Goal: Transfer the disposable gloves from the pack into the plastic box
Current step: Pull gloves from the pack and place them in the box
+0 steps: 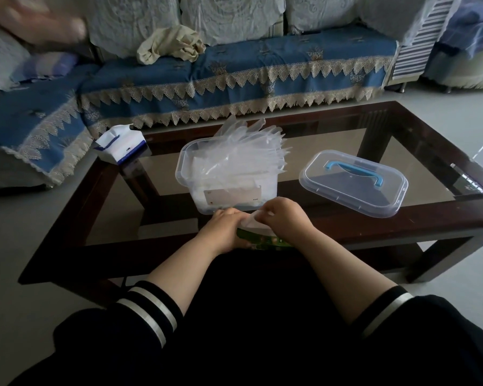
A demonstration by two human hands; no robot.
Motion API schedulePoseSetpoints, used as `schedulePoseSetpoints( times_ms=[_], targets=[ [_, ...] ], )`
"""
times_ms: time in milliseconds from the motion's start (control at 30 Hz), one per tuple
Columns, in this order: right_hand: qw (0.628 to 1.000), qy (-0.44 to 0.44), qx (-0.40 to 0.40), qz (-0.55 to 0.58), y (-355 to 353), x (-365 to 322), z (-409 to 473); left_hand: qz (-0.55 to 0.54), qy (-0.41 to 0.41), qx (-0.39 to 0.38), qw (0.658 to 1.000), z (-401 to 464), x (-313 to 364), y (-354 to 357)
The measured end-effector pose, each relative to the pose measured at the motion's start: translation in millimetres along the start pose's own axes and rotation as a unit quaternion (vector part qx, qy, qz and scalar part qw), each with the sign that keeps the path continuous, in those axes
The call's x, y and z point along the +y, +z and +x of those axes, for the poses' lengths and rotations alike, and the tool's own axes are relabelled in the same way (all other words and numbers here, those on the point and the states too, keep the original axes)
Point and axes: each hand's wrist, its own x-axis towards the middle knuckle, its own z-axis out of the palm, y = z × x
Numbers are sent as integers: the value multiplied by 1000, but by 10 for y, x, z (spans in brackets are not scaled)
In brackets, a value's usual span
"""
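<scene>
A blue sofa (234,71) with a lace-trimmed cover runs along the back, a crumpled beige cloth (170,44) lying on its seat. In front of it stands a dark wooden coffee table (401,227) with a glass top. On the glass sits the clear plastic box (184,174), open, its long axis running away from the person. A loose stack of clear disposable gloves (251,143) fills it, their fingers sticking up and fanning to the right past the far rim. A white label on the box's near wall carries print too small to read. The clear lid (354,188) with a blue handle lies flat to the right, apart from the box. A white and blue tissue pack (120,146) rests at the table's far left corner.

Both forearms reach forward from dark sleeves with white stripes, meeting at the table's near edge just before the box. The left hand (225,232) grips the green pack (262,240), fingers curled around it. The right hand (284,215) pinches a clear glove (251,221) rising from the pack's top, thumb and fingers pressed together on it
</scene>
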Motion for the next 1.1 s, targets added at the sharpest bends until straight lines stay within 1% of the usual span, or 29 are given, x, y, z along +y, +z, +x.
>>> schedulePoseSetpoints(
  times_ms=[33, 67, 100, 133, 167, 200, 233, 300, 400, 434, 467, 500, 534, 567, 600, 634, 667, 700, 767, 800, 834, 867, 967, 1000, 1034, 1100],
  targets=[
    [998, -6, 9, 60, -8, -59, -20, 5, 6, 3, 1000, 12, 4, 8],
    [986, -11, 15, 165, -27, -115, -56, 11, 7, 1, 1000, -13, 41, -5],
    [956, -9, 15, 294, -65, -168, -104, 10, 13, 6, 1000, -13, 43, 13],
    [912, -9, 12, 410, -107, -208, -144, 14, 26, 17, 999, -23, 56, 15],
    [868, -10, 9, 496, -156, -222, -188, 23, 40, 25, 999, -8, 42, 39],
    [837, -14, 8, 547, -209, -229, -224, 44, 44, 22, 998, -28, 53, 40],
    [813, -20, 7, 582, -255, -216, -244, 57, 42, 21, 997, -43, 52, 47],
    [778, -45, 1, 626, -353, -194, -270, 76, 16, 14, 997, -59, 17, 48],
    [746, -45, -5, 664, -419, -81, -224, 141, -1, 23, 990, -150, 45, -42],
    [738, -39, -9, 674, -435, -47, -214, 138, -4, 40, 990, -173, 32, -73],
    [731, -37, -14, 682, -446, -12, -200, 110, -5, 81, 991, -218, 40, -117],
    [726, -35, -21, 687, -460, 10, -197, 70, -2, 141, 988, -274, 56, -168],
    [721, -34, -29, 692, -471, 10, -205, 19, 1, 208, 978, -345, 77, -210],
    [715, -31, -35, 697, -493, 2, -218, -32, 17, 275, 961, -412, 128, -263],
    [713, -27, -41, 700, -492, -13, -225, -93, 42, 326, 940, -469, 162, -313],
    [716, -21, -48, 697, -491, -47, -238, -158, 70, 345, 923, -517, 209, -381],
    [721, -21, -55, 690, -470, -55, -244, -217, 98, 336, 911, -552, 276, -456],
    [727, -22, -63, 684, -459, -83, -258, -265, 119, 296, 910, -565, 345, -531],
    [737, -31, -74, 671, -427, -105, -267, -310, 124, 193, 923, -538, 481, -644],
    [745, -31, -76, 662, -414, -113, -271, -315, 119, 158, 928, -518, 547, -672],
    [750, -27, -78, 657, -409, -129, -280, -319, 118, 144, 929, -488, 590, -680],
    [751, -24, -81, 655, -403, -138, -284, -324, 120, 149, 927, -470, 635, -677],
    [740, 0, -69, 670, -414, -162, -310, -381, 122, 175, 900, -451, 714, -688],
    [751, 5, -63, 657, -404, -165, -312, -402, 115, 175, 891, -453, 726, -695],
    [789, 7, -44, 613, -386, -154, -310, -412, 113, 176, 887, -455, 749, -699],
    [896, 6, 44, 442, -331, -143, -303, -400, 117, 173, 892, -474, 812, -689]
  ],
)
